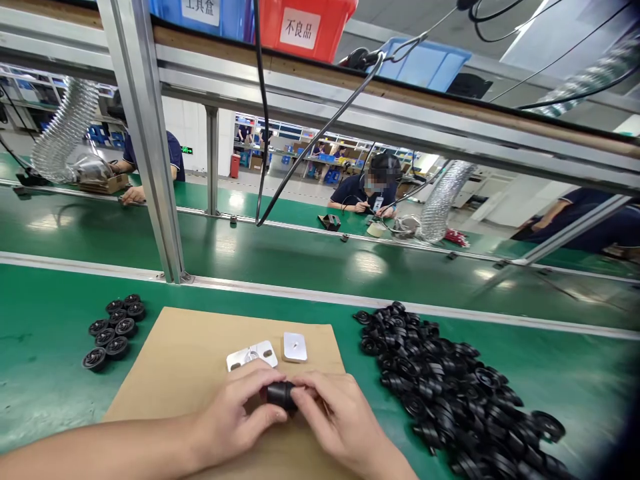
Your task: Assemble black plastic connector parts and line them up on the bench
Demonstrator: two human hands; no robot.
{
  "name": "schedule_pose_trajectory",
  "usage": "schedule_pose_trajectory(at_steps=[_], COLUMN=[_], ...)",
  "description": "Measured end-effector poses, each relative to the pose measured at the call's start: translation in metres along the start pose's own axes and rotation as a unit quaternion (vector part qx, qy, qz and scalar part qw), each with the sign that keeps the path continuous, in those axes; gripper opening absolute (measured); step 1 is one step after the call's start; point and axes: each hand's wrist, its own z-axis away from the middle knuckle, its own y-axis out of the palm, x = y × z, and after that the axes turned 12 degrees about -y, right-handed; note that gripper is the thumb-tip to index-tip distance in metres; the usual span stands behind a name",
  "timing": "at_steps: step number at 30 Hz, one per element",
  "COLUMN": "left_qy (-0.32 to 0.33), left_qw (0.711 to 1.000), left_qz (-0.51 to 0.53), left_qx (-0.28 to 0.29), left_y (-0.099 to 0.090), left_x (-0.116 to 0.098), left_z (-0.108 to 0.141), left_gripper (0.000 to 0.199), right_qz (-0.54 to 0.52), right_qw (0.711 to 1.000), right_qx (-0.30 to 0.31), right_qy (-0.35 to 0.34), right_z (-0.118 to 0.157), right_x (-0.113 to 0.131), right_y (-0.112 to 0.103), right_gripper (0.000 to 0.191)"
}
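Observation:
Between my two hands, above the brown cardboard sheet (180, 353), is a small black cylindrical part (280, 395) with ridges round it. My left hand (240, 410) grips its left end with thumb and fingers. On its right end the fingertips of my right hand (335, 407) are closed; they cover that end. Just beyond my hands lies a silver metal plate (263, 352) with oval slots, partly behind my left fingers. Beside it sits a squarish silver block (295, 347) with a small mark or pin in its middle.
A large heap of black round parts (440, 373) spreads over the green table at right. Several similar parts (116, 330) stand in rows at left. A metal post (150, 147) and an overhead shelf with bins (307, 30) cross ahead; a black cable (295, 170) hangs down. Co-workers (367, 190) sit opposite.

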Motion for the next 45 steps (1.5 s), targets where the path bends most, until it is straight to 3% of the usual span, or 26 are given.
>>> schedule_pose_trajectory(at_steps=[3, 9, 15, 17, 20, 23, 25, 28, 34, 39, 41, 45], left_qy=[0.014, -0.055, -0.130, -0.108, -0.062, -0.083, -0.114, -0.123, -0.060, -0.049, -0.045, -0.070], left_qw=[1.000, 0.997, 0.965, 0.967, 0.982, 0.985, 0.982, 0.983, 0.994, 0.997, 0.997, 0.981], left_qz=[-0.001, 0.043, 0.228, 0.230, 0.174, 0.151, 0.148, 0.137, 0.073, 0.017, -0.025, -0.174], left_qx=[-0.003, -0.014, 0.008, -0.008, -0.037, -0.030, -0.011, 0.002, -0.056, -0.056, -0.051, -0.047], left_y=[0.001, 0.000, 0.007, 0.009, 0.008, 0.005, 0.004, 0.004, 0.003, 0.004, 0.004, 0.002], left_x=[-0.001, -0.003, 0.002, 0.003, 0.002, 0.002, 0.003, 0.005, 0.003, 0.008, 0.012, 0.017], left_z=[0.002, 0.003, 0.000, 0.000, 0.000, 0.000, 0.000, 0.000, -0.002, -0.001, 0.000, 0.002], left_gripper=[0.043, 0.029, 0.031, 0.029, 0.027, 0.034, 0.032, 0.024, 0.012, 0.011, 0.024, 0.079], right_qz=[-0.032, -0.109, -0.064, -0.064, -0.114, -0.214, -0.271, -0.288, -0.267, -0.247, -0.220, -0.149], right_qw=[0.999, 0.990, 0.993, 0.995, 0.993, 0.964, 0.942, 0.932, 0.937, 0.946, 0.956, 0.962], right_qx=[-0.001, 0.026, 0.022, 0.000, -0.027, -0.043, -0.055, -0.075, -0.099, -0.098, -0.099, -0.143], right_qy=[0.011, -0.083, -0.101, -0.080, 0.031, 0.152, 0.192, 0.209, 0.204, 0.186, 0.167, 0.181], right_z=[-0.003, -0.009, 0.000, 0.002, 0.002, 0.002, 0.001, 0.001, 0.002, 0.000, -0.001, 0.001], right_x=[-0.001, 0.003, -0.011, -0.014, -0.014, -0.012, -0.013, -0.017, -0.016, -0.010, -0.011, -0.035], right_y=[-0.003, -0.018, -0.004, 0.002, 0.012, 0.020, 0.023, 0.023, 0.025, 0.026, 0.023, 0.014], right_gripper=[0.020, 0.050, 0.052, 0.046, 0.028, 0.027, 0.033, 0.036, 0.035, 0.035, 0.033, 0.036])
